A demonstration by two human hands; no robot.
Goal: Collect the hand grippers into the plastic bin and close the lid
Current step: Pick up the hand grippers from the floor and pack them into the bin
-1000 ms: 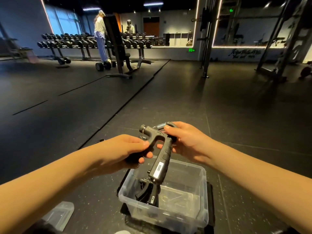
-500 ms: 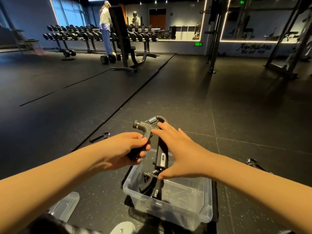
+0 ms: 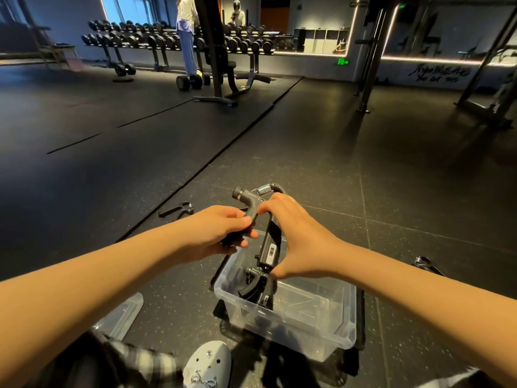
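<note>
A person's two bare forearms reach forward over a dark rubber gym floor [image 3: 307, 152]. The left hand [image 3: 215, 233] is wrapped around one handle of a black hand gripper [image 3: 251, 201], fingers curled tight on it. The right hand [image 3: 296, 236] lies against the gripper's other handle, fingertips at the top bend and thumb near the lower end; how firmly it grips cannot be told. This gripper is held just above the left end of one clear plastic bin [image 3: 307, 329] standing on the floor. A second hand gripper [image 3: 256, 287] already stands inside the bin, leaning against that left end. Two more lie loose on the floor: one [image 3: 176, 210] beyond the left hand, another [image 3: 426, 264] past the right forearm. The clear lid [image 3: 123, 317] lies on the floor left of the bin. One pale perforated shoe [image 3: 208, 362] shows at the bottom edge.
</note>
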